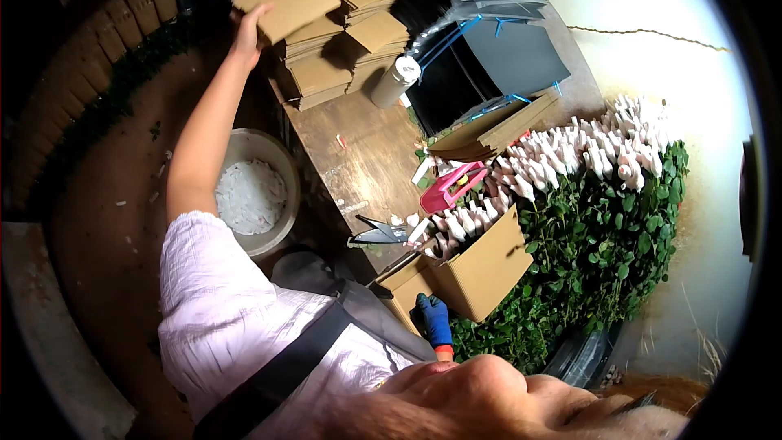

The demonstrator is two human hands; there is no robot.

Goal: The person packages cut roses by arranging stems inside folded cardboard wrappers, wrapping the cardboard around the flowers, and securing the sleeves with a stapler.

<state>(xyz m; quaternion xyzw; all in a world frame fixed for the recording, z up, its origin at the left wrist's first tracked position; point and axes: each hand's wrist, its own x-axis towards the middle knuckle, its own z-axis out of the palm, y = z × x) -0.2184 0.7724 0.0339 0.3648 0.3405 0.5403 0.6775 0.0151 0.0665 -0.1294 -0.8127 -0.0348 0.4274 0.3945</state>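
My left hand, bare, grips the near edge of a flat piece of brown cardboard, held over stacks of similar cardboard on the wooden table. Lower down, my right hand, in a blue glove with a red cuff, is closed at the edge of an opened-out cardboard wrap. Its fingertips are partly hidden. Inside the wrap stand several flower stems with white-sleeved heads. A pink hand tool and a dark-bladed cutter lie beside it.
Many leafy stems with white-sleeved heads stand to the right. Black sheets are piled at the back of the table, near a white bottle. A bucket of white scraps sits on the floor, left of the table.
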